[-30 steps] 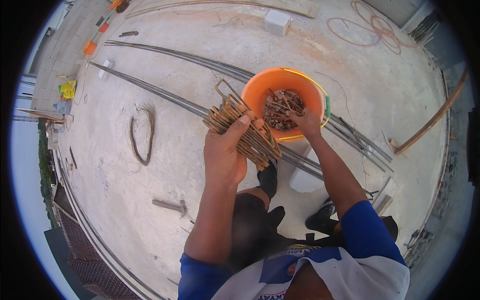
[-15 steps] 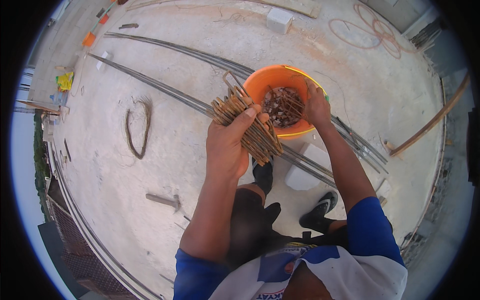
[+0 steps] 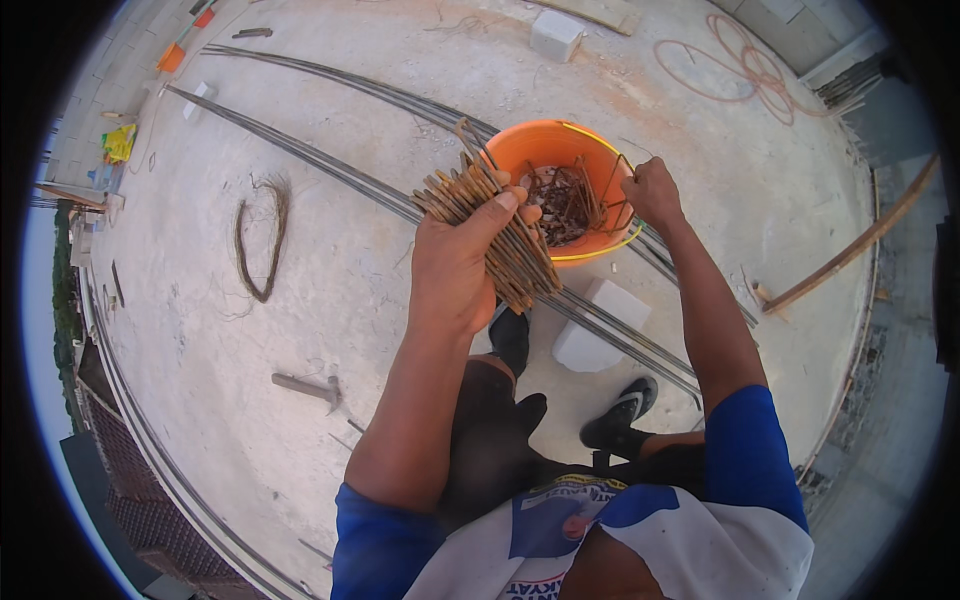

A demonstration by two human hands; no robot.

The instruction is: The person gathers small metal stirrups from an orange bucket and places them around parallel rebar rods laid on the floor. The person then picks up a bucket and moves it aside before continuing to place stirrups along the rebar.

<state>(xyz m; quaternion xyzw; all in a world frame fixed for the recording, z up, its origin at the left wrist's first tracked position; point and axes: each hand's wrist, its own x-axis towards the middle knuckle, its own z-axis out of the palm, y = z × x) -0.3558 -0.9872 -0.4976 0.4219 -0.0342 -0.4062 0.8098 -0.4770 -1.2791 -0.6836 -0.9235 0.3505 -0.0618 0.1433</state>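
My left hand is closed round a thick stack of rusty rebar stirrups, held tilted in front of the bucket's left side. One stirrup at the top stands up out of the stack. An orange bucket with a yellow rim sits on long steel bars. Inside are broken rubble and rusty bent pieces. At the bucket's right edge, my right hand is closed on a thin bent steel stirrup, part of which hangs inside the bucket.
Two groups of long steel bars cross the concrete floor, with a white block by my feet. To the left lie a wire coil and a hammer. A hose and wooden timber are at right.
My right hand has moved from over the bucket's inside outward to the right, drawing a stirrup toward the rim. The left hand keeps its stack in nearly the same place.
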